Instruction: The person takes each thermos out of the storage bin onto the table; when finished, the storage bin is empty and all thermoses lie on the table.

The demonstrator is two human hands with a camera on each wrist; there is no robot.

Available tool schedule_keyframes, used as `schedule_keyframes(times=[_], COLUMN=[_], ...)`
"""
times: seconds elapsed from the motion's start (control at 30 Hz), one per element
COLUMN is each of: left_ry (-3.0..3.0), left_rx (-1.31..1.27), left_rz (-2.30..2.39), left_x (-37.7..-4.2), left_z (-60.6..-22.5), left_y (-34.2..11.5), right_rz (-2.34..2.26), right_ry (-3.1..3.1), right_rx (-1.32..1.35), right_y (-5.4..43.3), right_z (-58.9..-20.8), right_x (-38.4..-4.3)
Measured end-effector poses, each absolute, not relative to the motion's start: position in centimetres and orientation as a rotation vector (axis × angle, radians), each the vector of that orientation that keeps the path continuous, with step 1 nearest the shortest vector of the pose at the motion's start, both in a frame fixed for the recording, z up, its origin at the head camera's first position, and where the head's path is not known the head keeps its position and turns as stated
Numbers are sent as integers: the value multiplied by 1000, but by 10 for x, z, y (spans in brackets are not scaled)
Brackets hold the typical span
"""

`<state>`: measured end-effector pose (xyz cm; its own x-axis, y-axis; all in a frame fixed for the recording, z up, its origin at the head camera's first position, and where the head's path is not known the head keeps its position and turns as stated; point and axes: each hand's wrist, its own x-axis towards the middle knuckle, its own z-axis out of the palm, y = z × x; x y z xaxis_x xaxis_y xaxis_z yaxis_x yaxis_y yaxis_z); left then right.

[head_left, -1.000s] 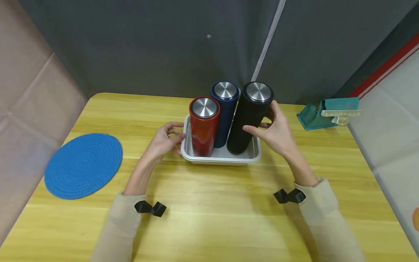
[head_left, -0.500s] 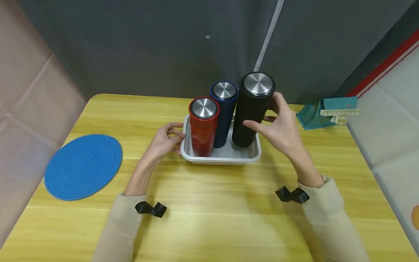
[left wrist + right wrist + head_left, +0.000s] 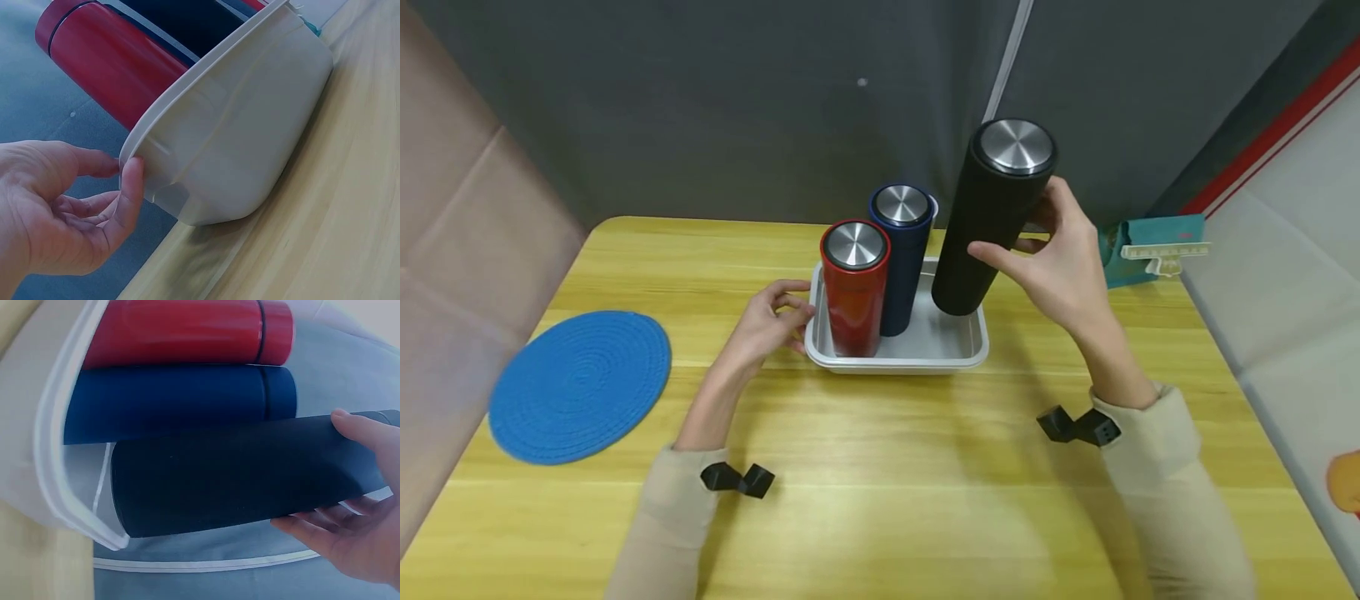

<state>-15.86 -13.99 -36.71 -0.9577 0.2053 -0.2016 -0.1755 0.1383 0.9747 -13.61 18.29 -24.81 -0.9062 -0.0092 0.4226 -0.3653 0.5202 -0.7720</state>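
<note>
My right hand grips a black thermos bottle with a brushed steel lid top, thumb on the near side and fingers behind. The bottle leans slightly, its base raised near the rim of a white tray. Inside the tray stand a red thermos bottle and, just behind it, a dark blue thermos bottle. At the tray's left end, my left hand pinches the rim between thumb and fingers, as the left wrist view shows on the tray wall.
A round blue woven placemat lies at the left of the wooden table. At the back right stands a teal bag closed with a pale clip. A dark grey curtain hangs behind the table.
My right hand has lifted the black thermos bottle up from the tray floor and slightly right. The left hand stays at the tray rim. The red and blue bottles keep their places in the tray.
</note>
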Motion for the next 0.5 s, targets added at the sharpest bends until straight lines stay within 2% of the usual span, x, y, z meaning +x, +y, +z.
schedule_keyframes(times=[0.5], left_ry=[2138], left_rx=[44], left_rz=[1880], left_x=[-160], left_z=[-369], left_y=[-142], right_rz=[1249], right_ry=[-2370], right_rx=[206], right_y=[202], right_z=[-233], right_x=[-145])
